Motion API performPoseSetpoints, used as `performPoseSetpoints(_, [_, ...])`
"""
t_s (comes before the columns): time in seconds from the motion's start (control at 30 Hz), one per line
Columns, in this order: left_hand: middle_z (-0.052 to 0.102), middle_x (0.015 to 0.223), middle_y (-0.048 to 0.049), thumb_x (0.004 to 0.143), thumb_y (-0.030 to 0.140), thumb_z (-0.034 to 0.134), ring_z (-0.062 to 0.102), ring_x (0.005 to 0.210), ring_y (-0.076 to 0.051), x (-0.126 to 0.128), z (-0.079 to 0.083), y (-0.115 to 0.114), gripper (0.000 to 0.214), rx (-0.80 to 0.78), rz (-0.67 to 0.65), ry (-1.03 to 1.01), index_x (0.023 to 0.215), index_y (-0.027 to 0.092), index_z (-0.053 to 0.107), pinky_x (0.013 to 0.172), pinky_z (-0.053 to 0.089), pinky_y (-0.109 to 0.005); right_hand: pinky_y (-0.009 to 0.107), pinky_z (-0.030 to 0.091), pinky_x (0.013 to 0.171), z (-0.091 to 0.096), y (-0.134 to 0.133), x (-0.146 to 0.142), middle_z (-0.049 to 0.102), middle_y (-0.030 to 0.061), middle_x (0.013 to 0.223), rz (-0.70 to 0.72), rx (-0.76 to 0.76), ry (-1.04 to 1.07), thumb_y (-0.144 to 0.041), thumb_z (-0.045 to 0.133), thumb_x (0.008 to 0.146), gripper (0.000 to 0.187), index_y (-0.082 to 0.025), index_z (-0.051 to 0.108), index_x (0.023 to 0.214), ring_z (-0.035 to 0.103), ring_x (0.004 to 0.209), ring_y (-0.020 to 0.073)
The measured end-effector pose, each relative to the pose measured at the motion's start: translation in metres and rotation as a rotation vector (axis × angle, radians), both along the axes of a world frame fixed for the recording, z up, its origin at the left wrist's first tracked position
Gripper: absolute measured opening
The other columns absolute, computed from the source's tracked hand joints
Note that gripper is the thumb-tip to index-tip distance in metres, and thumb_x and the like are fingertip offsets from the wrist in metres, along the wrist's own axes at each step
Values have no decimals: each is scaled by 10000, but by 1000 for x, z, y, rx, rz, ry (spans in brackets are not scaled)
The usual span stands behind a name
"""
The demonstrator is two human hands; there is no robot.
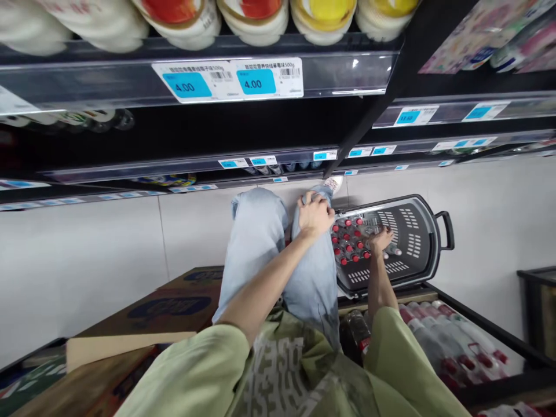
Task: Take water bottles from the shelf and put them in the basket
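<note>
My left hand (315, 215) rests on my jeans at the knee, its fingers spread and slightly bent, holding nothing. My right hand (382, 239) reaches down into a dark grey shopping basket (414, 217) on the floor. Its fingers are curled at a clear plastic bottle (370, 229), which they partly hide. Beside it, several red-capped bottles (347, 237) stand packed at the basket's near-left end. A couple of bottles with pale caps (393, 249) lie just right of my wrist.
Shelves with price labels (256, 81) run along the front, holding white bottles (256, 20) above. Behind the basket, at lower right, a display rack (495, 321) holds large bottles (452, 330). Cardboard boxes (174, 307) stand at my left. The basket handle (449, 230) sticks out rightward over pale floor tiles (486, 214).
</note>
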State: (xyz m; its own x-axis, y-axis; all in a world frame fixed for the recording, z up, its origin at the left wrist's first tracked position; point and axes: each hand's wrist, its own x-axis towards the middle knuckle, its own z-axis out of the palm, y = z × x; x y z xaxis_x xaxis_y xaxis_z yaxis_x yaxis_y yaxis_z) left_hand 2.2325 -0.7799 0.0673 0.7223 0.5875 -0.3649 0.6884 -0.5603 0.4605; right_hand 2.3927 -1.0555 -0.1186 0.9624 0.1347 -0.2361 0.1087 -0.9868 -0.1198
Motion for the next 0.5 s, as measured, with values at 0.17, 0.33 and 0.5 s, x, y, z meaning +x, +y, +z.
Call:
performPoseSetpoints(0.17, [798, 1410, -145, 1060, 239, 600, 481, 1534, -406, 1, -3, -4, 296, 14, 4, -31, 1147, 209, 881, 1280, 386, -671, 607, 454, 1228, 33, 26, -25, 629, 293, 1505, -60, 229, -208, -250, 537, 918, 511, -99, 746, 1359, 562, 1442, 440])
performPoseSetpoints(0.33, [807, 1346, -181, 1056, 230, 608, 517, 1522, -387, -9, -9, -12, 266, 18, 26, -120, 1135, 180, 857, 1296, 396, -641, 540, 514, 1212, 71, 83, -79, 726, 273, 1389, 124, 620, -112, -375, 460, 1018, 496, -104, 778, 1284, 657, 1371, 387])
performPoseSetpoints(0.5, [837, 1316, -140, 1025, 132, 589, 594, 1501, -344, -26, -18, -3, 290, -121, 118, -344, 1028, 213, 868, 1333, 438, -570, 480, 560, 1147, 105, 150, -138, 777, 247, 1373, 480, 694, 224, -333, 437, 972, 586, -100, 730, 1423, 718, 1308, 366])
